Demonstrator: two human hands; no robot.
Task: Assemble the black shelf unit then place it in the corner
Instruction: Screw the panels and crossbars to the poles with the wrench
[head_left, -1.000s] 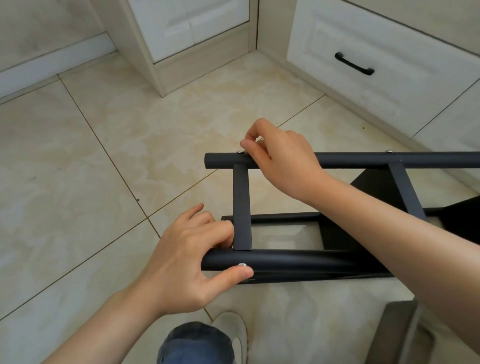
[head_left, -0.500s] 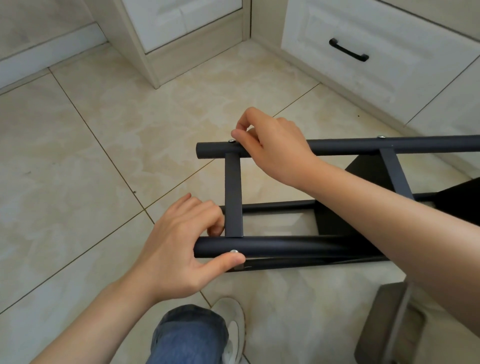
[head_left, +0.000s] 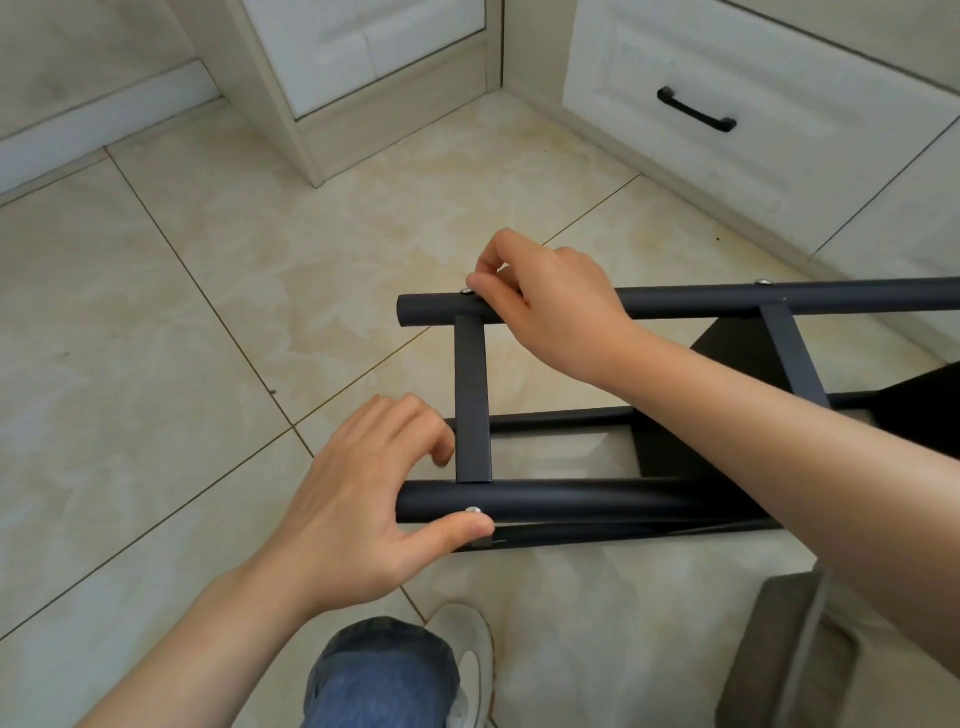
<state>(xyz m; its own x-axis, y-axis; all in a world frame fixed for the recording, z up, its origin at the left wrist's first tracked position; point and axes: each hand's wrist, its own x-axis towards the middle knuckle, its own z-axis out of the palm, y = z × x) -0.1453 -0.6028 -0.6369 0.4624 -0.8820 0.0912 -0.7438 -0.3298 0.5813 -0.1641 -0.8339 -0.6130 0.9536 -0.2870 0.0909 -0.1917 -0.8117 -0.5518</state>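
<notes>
while left hand (head_left: 353, 509) grips shelf unit (head_left: 472, 395) near side, right hand (head_left: 556, 306) far.

Left hand (head_left: 358, 499), right hand (head_left: 550, 306) on shelf (head_left: 597, 499)

White drawer (head_left: 753, 119) with black handle (head_left: 696, 110), beige tiled floor (head_left: 156, 338).

Matt black metal shelf unit (head_left: 571, 499)
</notes>
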